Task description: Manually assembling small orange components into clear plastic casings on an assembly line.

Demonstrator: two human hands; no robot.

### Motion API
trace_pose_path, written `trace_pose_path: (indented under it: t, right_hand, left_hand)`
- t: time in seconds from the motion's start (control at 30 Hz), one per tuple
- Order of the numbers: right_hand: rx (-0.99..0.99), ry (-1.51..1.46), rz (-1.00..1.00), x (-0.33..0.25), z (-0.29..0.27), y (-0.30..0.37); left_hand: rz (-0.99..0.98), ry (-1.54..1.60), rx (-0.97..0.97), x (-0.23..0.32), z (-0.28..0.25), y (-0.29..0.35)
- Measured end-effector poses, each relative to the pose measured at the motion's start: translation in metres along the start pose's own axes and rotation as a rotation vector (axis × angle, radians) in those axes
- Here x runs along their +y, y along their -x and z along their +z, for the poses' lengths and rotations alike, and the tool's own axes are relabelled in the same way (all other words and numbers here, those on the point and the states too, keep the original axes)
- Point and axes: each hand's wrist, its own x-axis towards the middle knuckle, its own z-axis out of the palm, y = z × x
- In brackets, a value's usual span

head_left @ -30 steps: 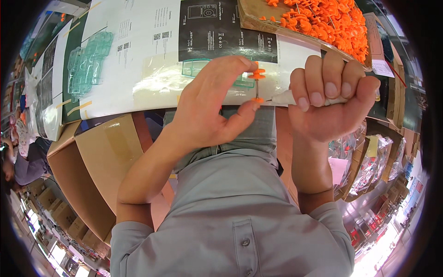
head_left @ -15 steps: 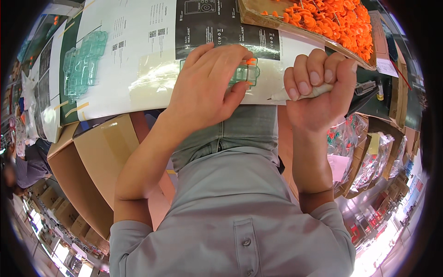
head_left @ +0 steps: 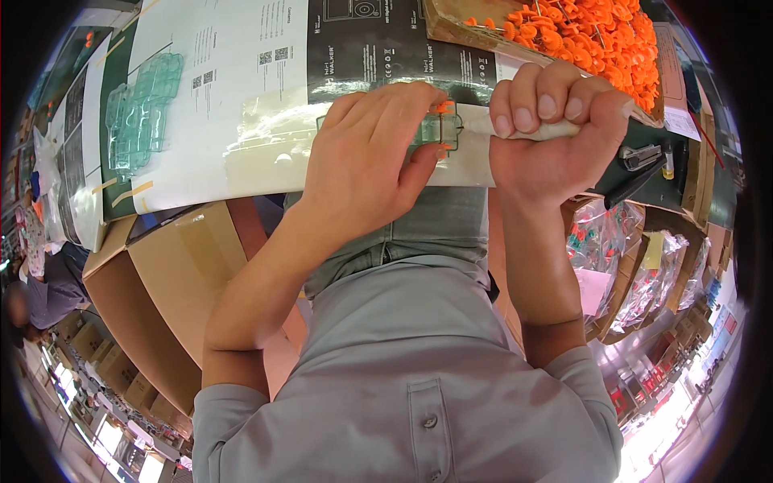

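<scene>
My left hand presses down over a translucent green plastic part, thumb and fingers on either side of it. Between them a thin metal rod with small orange pieces at its ends lies across the part. In my right fist is a whitish, pen-like tool with a slim pointed tip, pointing left. Its tip meets or nearly meets the part's right end; actual contact is too small to tell. My left palm hides the rest of the part.
Several similar green parts lie at the table's left. At the back right, a cardboard tray holds a heap of orange wheel-like pieces. A utility knife lies right of my fist. Open cartons stand below the table edge.
My right hand has moved slightly left and up, bringing the tool's tip to the green part's right end. The left hand and the part have shifted a little right.
</scene>
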Motion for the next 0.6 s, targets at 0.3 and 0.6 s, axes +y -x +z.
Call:
trace_pose_path:
  t: [0.3,0.6]
  right_hand:
    - [-0.044,0.013,-0.021,0.019,-0.001,-0.005]
    - [-0.067,0.020,-0.036,0.018,-0.002,-0.007]
  left_hand:
    - [-0.016,0.023,0.047,-0.001,0.003,0.002]
    - [-0.052,0.031,-0.008,0.001,-0.002,0.001]
